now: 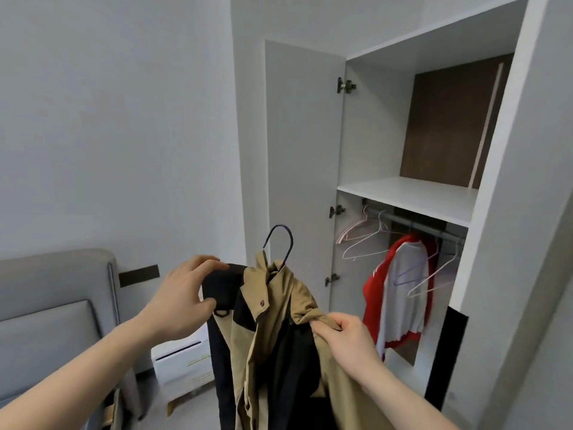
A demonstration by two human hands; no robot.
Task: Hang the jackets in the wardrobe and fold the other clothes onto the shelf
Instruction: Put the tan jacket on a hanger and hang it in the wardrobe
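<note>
Hands (179,293) before open white wardrobe (409,197)

Pale grey walls (124,119), grey padded headboard (52,305), white bedside cabinet (183,364) beside it.

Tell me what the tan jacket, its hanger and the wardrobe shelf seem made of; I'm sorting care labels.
Tan jacket: looks like matte woven cotton or canvas, creasing softly, with black panels.
Hanger: thin dark hook, probably coated wire; only the hook shows.
Wardrobe shelf: smooth white board, likely laminate, with an even, flat face.
</note>
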